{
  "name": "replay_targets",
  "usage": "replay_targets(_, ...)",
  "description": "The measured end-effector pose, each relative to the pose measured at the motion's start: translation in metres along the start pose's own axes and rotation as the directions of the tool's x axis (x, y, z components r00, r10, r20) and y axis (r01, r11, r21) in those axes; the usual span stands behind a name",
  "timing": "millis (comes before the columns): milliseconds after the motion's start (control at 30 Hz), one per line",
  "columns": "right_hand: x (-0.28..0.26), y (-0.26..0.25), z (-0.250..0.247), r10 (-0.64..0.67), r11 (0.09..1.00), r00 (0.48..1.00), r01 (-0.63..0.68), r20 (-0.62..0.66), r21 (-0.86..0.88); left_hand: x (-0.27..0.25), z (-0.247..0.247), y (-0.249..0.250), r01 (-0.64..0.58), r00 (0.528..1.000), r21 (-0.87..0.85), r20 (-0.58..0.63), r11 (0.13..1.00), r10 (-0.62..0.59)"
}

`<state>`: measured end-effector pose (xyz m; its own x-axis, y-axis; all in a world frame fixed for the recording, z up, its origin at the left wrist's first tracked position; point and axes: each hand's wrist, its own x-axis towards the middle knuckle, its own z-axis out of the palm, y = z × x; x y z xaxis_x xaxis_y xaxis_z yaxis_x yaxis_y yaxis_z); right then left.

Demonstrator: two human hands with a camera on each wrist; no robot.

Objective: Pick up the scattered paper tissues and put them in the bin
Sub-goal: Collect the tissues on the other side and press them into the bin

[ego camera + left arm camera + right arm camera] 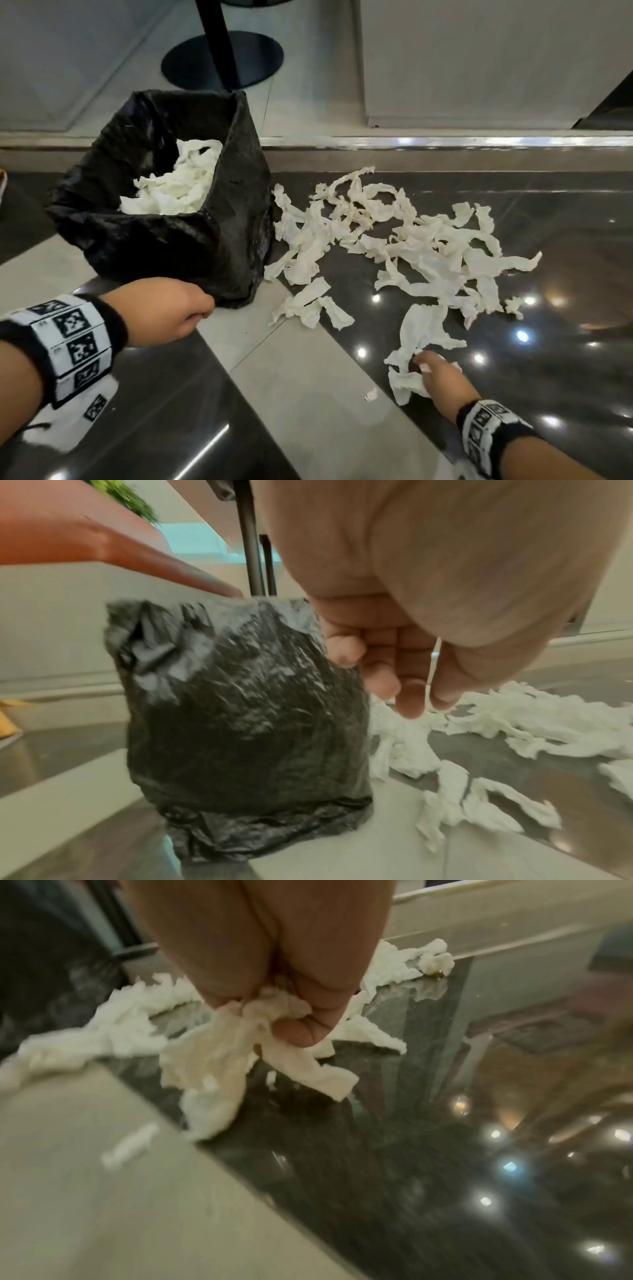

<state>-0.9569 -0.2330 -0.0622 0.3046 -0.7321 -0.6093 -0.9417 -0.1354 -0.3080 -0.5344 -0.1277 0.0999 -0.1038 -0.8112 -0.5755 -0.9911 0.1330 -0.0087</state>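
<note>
Tissues lie strewn on the floor right of the bin, some already inside. Our right hand pinches a strip to lift it; our left hand hangs loosely curled, holding nothing, near the bin's base.

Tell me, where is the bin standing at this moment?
In the head view the bin, lined with a black bag, stands on the floor at upper left, just beyond the left hand, with the scattered tissues lying to its right.
</note>
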Motion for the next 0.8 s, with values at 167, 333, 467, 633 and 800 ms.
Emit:
replay_targets(167, 0.023, -0.013, -0.035, 0.000, 0.993, 0.999, 0.004, -0.035, 0.117, 0.064, 0.046, 0.029, -0.111, 0.993, 0.019, -0.033, 0.994, 0.112)
replay_targets(333, 0.011, -0.016, -0.060, -0.008, 0.995, 0.999, 0.013, -0.054, 0.096, 0.141, 0.089, 0.064, -0.159, 0.985, -0.025, -0.079, 0.987, 0.157)
replay_targets(467, -0.017, -0.020, -0.066, 0.015, 0.972, 0.987, 0.024, -0.163, 0.236, 0.184, 0.105, 0.090, -0.083, 0.996, -0.078, 0.007, 0.993, 0.084)
replay_targets(633, -0.023, -0.022, -0.069, 0.098, 0.965, 0.944, -0.014, -0.314, 0.261, 0.181, 0.135, 0.108, -0.070, 0.997, -0.118, 0.007, 0.991, 0.071)
replay_targets(800, 0.017, -0.029, -0.062, 0.125, 0.979, 0.928, -0.057, -0.352, 0.198, 0.136, 0.131, 0.095, -0.087, 0.995, -0.313, 0.028, 0.946, 0.101)
